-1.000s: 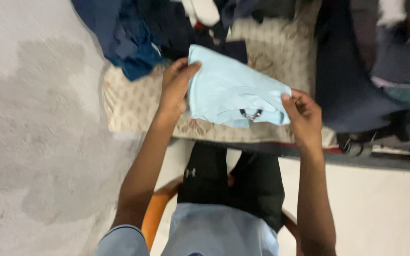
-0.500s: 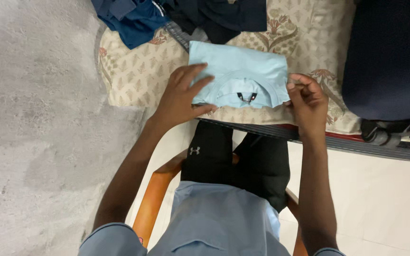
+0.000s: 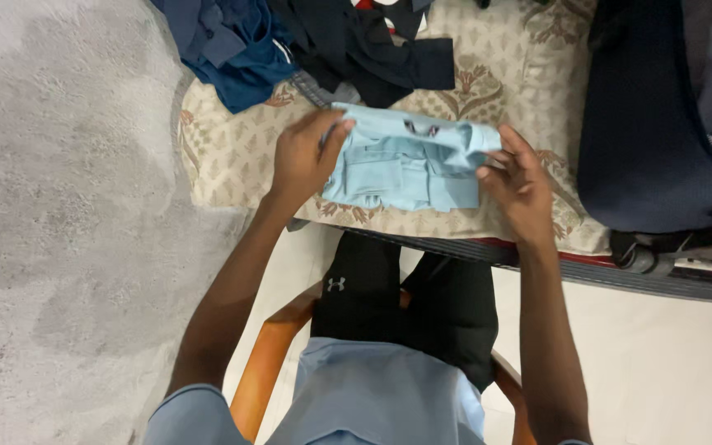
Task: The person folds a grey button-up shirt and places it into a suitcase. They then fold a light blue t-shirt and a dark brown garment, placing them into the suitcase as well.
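Folded light-blue shirt (image 3: 405,161) now flipped (both hands gripping).

Both arms outstretched, left hand (image 3: 302,161) and right hand (image 3: 517,185) in pinching grip.

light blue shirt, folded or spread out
Folded: the light blue shirt is a compact layered bundle, gripped by left hand and right hand.

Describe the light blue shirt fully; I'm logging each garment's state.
The light blue shirt looks like soft knit cloth, folded into a compact, slightly rumpled bundle with layered flaps showing and the neckline turned toward the far edge. It sits over the patterned bedcover, gripped at its ends by the left hand and right hand.
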